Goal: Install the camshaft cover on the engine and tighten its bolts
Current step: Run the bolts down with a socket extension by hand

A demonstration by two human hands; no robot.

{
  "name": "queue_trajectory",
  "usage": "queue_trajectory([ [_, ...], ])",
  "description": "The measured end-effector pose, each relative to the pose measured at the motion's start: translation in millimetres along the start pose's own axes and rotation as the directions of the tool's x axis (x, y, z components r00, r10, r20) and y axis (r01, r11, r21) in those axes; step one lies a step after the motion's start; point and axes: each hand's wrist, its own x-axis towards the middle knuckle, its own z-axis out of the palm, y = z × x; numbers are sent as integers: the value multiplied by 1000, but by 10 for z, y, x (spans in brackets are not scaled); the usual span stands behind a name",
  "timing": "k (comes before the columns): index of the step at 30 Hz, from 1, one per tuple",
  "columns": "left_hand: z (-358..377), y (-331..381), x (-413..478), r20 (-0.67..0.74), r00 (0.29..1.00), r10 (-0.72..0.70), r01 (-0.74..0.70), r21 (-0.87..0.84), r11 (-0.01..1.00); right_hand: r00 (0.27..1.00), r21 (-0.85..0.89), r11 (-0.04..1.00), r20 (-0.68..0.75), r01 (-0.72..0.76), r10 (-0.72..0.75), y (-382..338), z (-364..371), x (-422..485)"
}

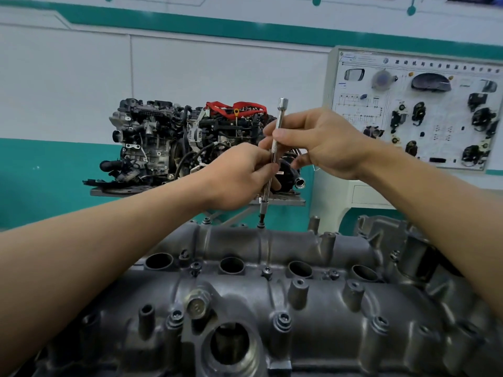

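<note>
Cover point(239, 300): grey cast metal, lying on the engine across the foreground. Judged heavy and rigid; best lifted by its long edges.
Right hand point(324, 142): fingers curled round the rod's upper shaft.
Left hand point(239, 178): pinching the rod lower down.
Rod point(279, 115): slim steel, near upright. The knurled middle offers grip; the smooth ends are likely slippery.
Bolt point(261, 225): at the cover's far edge, apparently under the rod's tip. Small and easily dropped.

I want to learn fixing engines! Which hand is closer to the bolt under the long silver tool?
Left. The left hand grips the tool low down, just above the bolt; the right hand pinches it higher up, farther away.
</note>
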Motion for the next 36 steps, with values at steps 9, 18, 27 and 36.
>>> queue_trajectory([
  [9, -4, 3, -41, -127, 991, 48, -39, 78, 996, 971, -123, 990, -216, 72, -98, 3, 96, 2],
  [18, -35, -38, -21, -32, 997, 69, -64, 131, 989, 999, -43, 999, -35, 8, -9, -1, 6, -18],
  [27, -3, -74, -26, -12, 1000, -27, 27, -5, 1000, 978, -34, 997, -194, 74, -79, -61, 222, 42],
  [36, 19, -107, -54, 180, 978, -108, 93, 92, 991, 913, -175, 984, -397, 24, -93, 1, 329, 112],
])
